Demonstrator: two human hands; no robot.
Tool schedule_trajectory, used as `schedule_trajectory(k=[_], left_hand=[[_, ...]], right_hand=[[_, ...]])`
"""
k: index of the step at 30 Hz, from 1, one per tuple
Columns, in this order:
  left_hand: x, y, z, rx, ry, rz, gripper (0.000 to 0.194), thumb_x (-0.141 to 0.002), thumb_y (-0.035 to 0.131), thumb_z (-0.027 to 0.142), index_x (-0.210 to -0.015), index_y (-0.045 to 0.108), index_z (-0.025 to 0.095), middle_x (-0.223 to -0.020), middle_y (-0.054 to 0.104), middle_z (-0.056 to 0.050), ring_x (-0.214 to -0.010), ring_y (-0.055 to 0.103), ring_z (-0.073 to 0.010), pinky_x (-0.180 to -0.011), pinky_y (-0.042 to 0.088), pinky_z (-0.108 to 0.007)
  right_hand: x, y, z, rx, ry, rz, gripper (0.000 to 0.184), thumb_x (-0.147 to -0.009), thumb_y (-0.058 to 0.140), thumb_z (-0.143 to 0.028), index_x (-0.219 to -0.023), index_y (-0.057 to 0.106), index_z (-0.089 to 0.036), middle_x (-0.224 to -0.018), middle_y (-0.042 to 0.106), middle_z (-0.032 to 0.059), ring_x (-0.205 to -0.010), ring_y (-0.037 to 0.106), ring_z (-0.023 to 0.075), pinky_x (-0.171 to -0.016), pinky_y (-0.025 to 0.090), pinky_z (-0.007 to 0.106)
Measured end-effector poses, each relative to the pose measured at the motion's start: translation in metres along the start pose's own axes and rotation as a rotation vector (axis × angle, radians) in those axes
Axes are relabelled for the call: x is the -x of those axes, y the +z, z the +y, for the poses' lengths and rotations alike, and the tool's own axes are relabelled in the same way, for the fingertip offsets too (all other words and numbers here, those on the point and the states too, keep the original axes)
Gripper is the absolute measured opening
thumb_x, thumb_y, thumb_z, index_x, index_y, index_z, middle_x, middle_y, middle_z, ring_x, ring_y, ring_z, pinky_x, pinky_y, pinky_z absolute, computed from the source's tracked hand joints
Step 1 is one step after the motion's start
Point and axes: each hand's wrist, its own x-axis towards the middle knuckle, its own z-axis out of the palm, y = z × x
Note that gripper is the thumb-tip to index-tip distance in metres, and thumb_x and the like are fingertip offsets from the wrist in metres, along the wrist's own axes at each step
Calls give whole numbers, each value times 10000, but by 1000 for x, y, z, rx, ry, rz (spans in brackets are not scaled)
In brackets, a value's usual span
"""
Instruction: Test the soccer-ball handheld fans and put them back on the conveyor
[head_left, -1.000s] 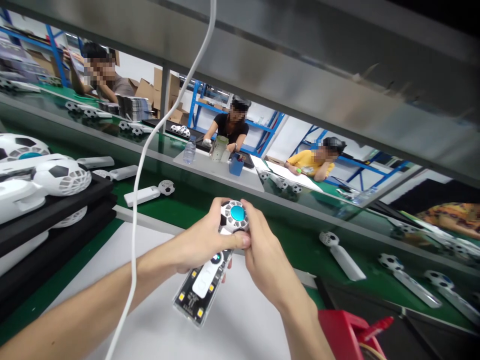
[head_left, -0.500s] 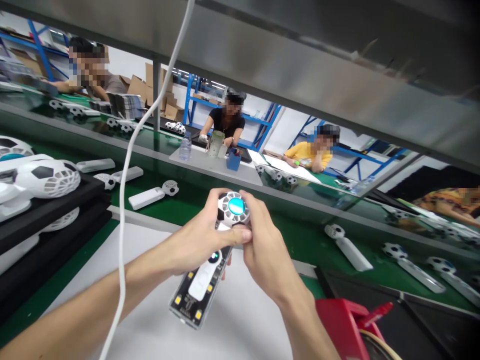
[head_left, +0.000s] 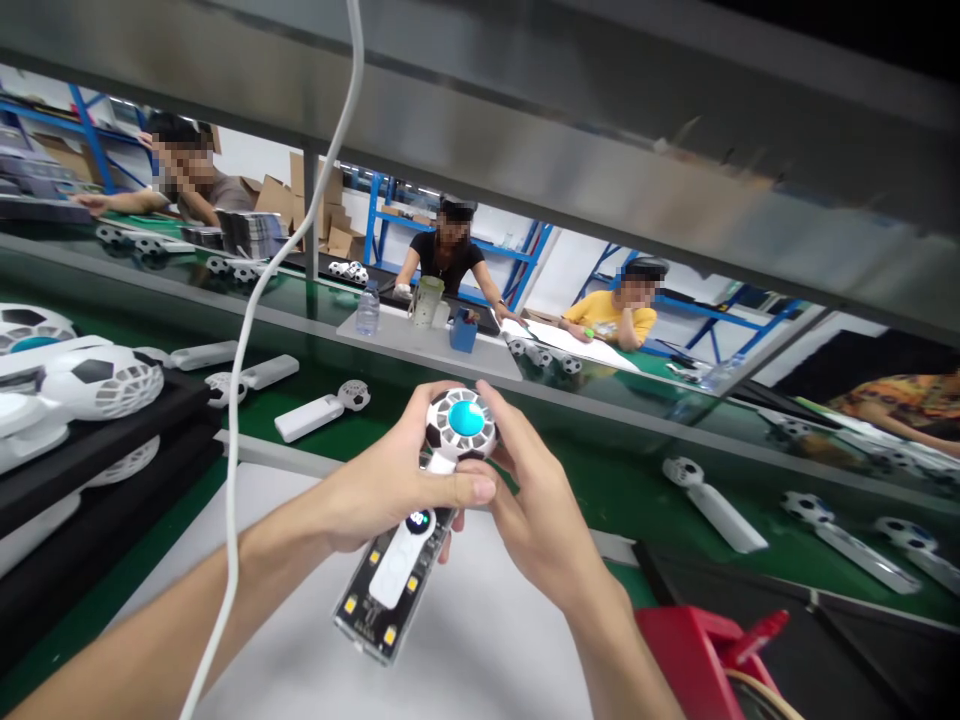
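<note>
A handheld fan with a soccer-ball head is held up in front of me over the white sheet. Its head has a blue disc in the middle of a slotted grille, and its clear handle shows a dark circuit board, yellow squares, a white strip and a small lit display. My left hand is closed round the left side of the head, its thumb across the neck. My right hand cups the head's right side, closed on it. Some fingertips are hidden behind the fan.
Black trays with more ball-headed fans are stacked at the left. A white cable hangs in front of my left forearm. A red holder with a red pen stands at lower right. Several fans lie on the green bench. Co-workers sit beyond it.
My hands keep their hold on the fan, which has barely moved. The view has shifted slightly. Across the bench, the person in black has stretched an arm out to the right.
</note>
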Motion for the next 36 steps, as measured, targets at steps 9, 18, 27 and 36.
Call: schedule_trajectory(k=[9,18,27,36], left_hand=[[3,11,1,-55,104,8,761,-798,773,330,-1381,284,334,-789,561,42,-511,594,-129,-405,526,-237],[11,12,9,-42,60,2,792,-806,762,333,-1414,257,388,-739,581,46,-524,612,-152,-449,546,-264],[-13,-10,-4,351,-137,221,347,-941,530,509,-1162,395,278,-663,586,29,-473,614,-170,-460,511,-272],[-44,-42,-34,-492,20,617,538,-993,337,521,-1464,204,299,-1321,581,-108,-1116,629,-217,-881,524,-334]], right_hand=[[6,5,-11,-86,-92,163,646,-902,601,-109,-1479,409,-328,-1482,486,27,-1326,517,245,-1041,519,349],[4,4,-15,-130,-103,156,608,-950,606,-217,-1513,386,-289,-1510,465,35,-1364,480,248,-1097,472,379],[-6,13,-3,-238,372,15,526,-992,386,-622,-1271,554,-210,-963,690,59,-817,673,190,-731,572,334],[-13,58,20,-643,732,-189,608,-802,709,-373,-1325,449,-205,-986,637,33,-686,648,167,-584,543,294]])
